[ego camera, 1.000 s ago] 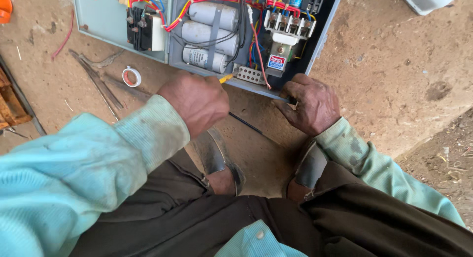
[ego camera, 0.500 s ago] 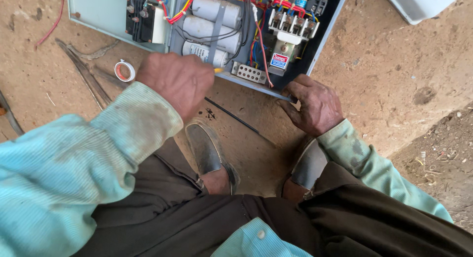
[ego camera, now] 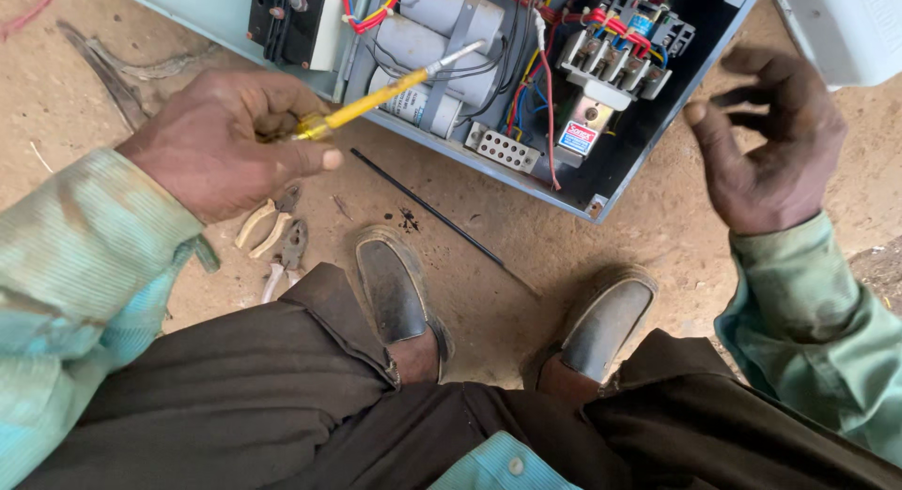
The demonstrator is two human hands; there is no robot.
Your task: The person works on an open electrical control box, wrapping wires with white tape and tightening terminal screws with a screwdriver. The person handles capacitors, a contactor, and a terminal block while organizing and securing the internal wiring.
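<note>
"Upper left of the frame — what was the left hand (ego camera: pixel 221 142) doing?"

"Its fingers were curled and pinched on a yellow-handled screwdriver (ego camera: pixel 390 91), whose metal tip reached up over the grey cylinders (ego camera: pixel 442 30) inside the open electrical box (ego camera: pixel 564 185)."

"And the right hand (ego camera: pixel 770 138)?"

"It hovered at the upper right, fingers spread and loosely bent, gripping nothing, just beside the box's corner."

"Anything on the ground?"

"Pliers (ego camera: pixel 277 241) lay below the left hand, and a thin black rod (ego camera: pixel 442 222) ran across the dirt, above two shoes (ego camera: pixel 399 293)."
</note>
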